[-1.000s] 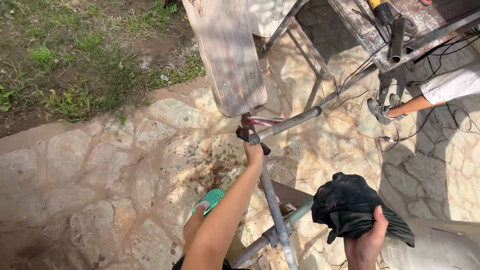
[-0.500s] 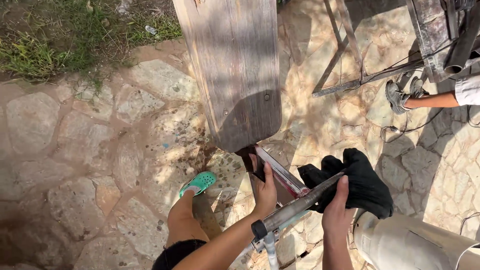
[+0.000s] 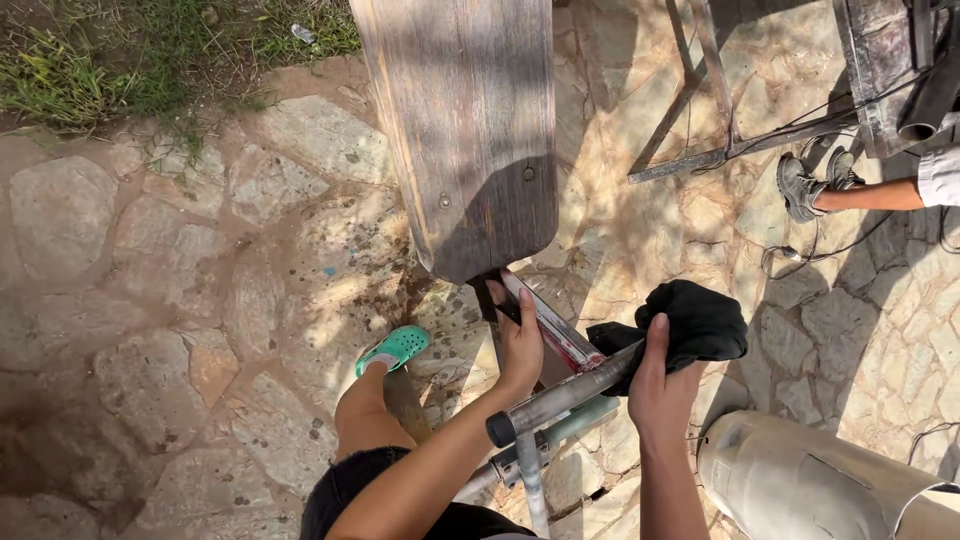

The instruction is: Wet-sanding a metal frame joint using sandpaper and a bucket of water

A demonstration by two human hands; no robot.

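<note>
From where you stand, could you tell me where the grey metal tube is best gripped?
Probably the bare stretch of the grey metal tube just above its capped lower end, from above. The right hand and black cloth cover its upper part.

Green clog (image 3: 393, 349), grass (image 3: 90, 70), grey cylinder (image 3: 810, 485)

A weathered grey-brown wooden board (image 3: 465, 130) is seen, streaked along its grain and darker at its rounded lower end. A black cloth (image 3: 690, 320) is pressed by the right hand (image 3: 660, 395) against a dull grey metal tube (image 3: 560, 395) capped in black. A reddish, silver-edged bar (image 3: 550, 325) is gripped by the left hand (image 3: 518, 345). A teal-green perforated clog (image 3: 393, 350) is worn. The stone paving (image 3: 150, 260) is patterned in irregular tan and beige slabs, dappled with shadow. Green grass (image 3: 90, 70) is shown beyond. A pale grey cylinder (image 3: 800, 485) is lit by sun.
</note>
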